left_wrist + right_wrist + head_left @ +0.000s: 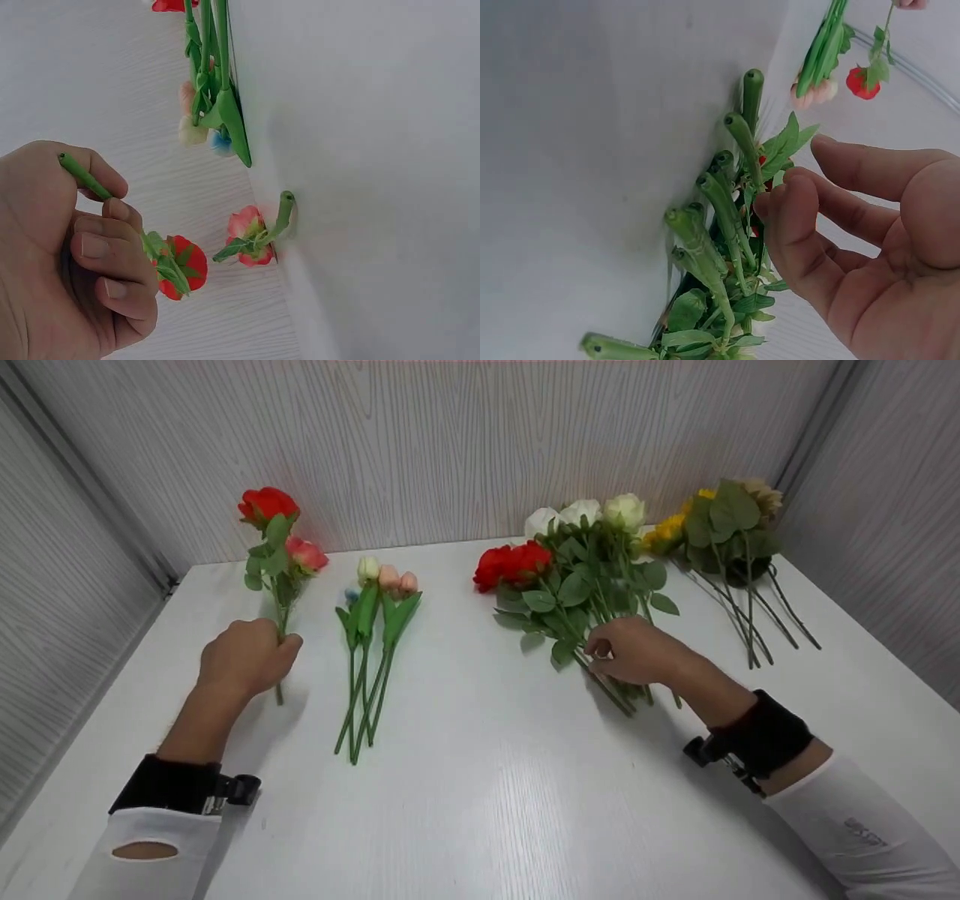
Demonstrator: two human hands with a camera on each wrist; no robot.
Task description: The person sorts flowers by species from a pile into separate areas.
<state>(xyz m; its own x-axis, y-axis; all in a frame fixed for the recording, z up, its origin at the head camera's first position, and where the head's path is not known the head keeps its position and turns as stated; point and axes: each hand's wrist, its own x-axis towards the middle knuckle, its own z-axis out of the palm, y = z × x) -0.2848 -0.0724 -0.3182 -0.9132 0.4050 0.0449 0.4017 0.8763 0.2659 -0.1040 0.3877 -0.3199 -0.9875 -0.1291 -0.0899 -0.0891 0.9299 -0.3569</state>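
My left hand (247, 656) grips the stem of a red rose (268, 502), its fingers curled round it. In the left wrist view the stem's cut end (84, 176) sticks out of the fist. A pink flower (306, 553) lies behind that hand, and its stem end shows on the table. My right hand (637, 651) is at the stems of a bunch with red roses (513, 566) and white roses (581, 512). In the right wrist view its thumb and forefinger are apart, with no stem between them, and the fingers are loosely bent close beside the green stems (718, 195).
Several tulips (367, 652) in white, pink and blue lie between the two hands. At the back right lie yellow flowers (664, 534) and a beige flower (763, 499) with dark leaves. A pale wall panel (450, 450) stands behind the white table (480, 795).
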